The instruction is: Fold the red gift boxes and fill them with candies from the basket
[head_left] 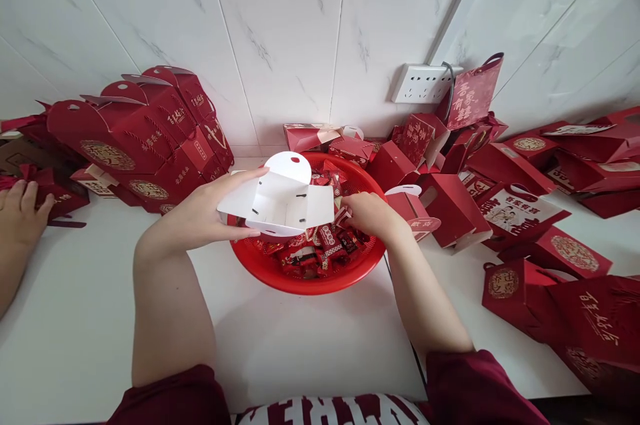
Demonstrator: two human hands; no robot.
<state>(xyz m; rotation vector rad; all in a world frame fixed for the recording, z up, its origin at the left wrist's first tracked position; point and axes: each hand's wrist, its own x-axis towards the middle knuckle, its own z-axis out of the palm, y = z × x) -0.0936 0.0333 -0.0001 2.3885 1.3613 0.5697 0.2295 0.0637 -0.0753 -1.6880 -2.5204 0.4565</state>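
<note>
My left hand [227, 201] grips an unfolded gift box [280, 198] by its left side, thumb and fingers around it. The box's flaps stand apart and its white inside faces up, with nothing in it that I can see. Below it is a red plastic basket [310, 286] full of wrapped sweets [327, 245] in red and dark wrappers. My right hand [367, 215] reaches into the basket's right side, fingers bent down among the sweets. Whatever its fingertips hold, if anything, is hidden.
Closed red gift boxes [135, 138] are stacked at the left against the tiled wall. Another person's hand [23, 205] rests by a red box at the far left. Many open red boxes [453, 208] crowd the right side, below a wall socket strip [425, 83].
</note>
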